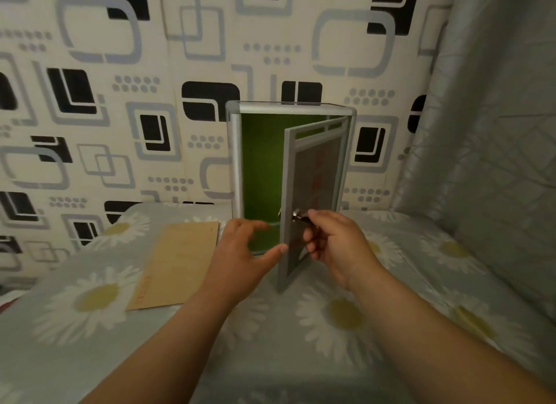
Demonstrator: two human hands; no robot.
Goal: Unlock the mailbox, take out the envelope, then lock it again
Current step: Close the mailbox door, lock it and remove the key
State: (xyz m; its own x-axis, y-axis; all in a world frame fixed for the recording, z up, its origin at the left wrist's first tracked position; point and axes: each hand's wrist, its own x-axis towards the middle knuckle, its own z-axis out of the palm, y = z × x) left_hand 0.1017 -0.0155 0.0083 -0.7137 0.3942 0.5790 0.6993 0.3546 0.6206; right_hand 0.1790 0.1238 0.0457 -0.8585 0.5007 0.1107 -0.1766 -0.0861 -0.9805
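head view: single frame, slightly blurred
surface: bed (301, 358) under a grey sheet with a daisy print
mailbox (237, 163): upright at the far side of the bed, against the patterned wall (120, 73); grey metal frame, green inside, nothing visible inside
door (313, 193): swung open toward the camera, hinged on the mailbox's right side, free edge at left; bottom corner close above the sheet; red marks on the panel, unreadable
lock (296, 215): silver round piece on the door's lower part, near the free edge
key (304, 220): dark, sticking out of the lock toward the right hand; details too small to tell
right hand (337, 247): in front of the open door, thumb and index finger pinched on the key, other fingers curled in
left hand (240, 253): loosely spread, holding nothing; thumb tip touching the door's free edge, fingers reaching toward the mailbox opening
envelope (177, 262): brown, flat on the bed, left of the mailbox and left of the left hand, out of the mailbox; faint print on it, unreadable; apart from both hands
curtain (496, 133): grey fabric hanging at right, beside the mailbox, reaching down to the bed
forearms: both bare, coming in from the bottom edge
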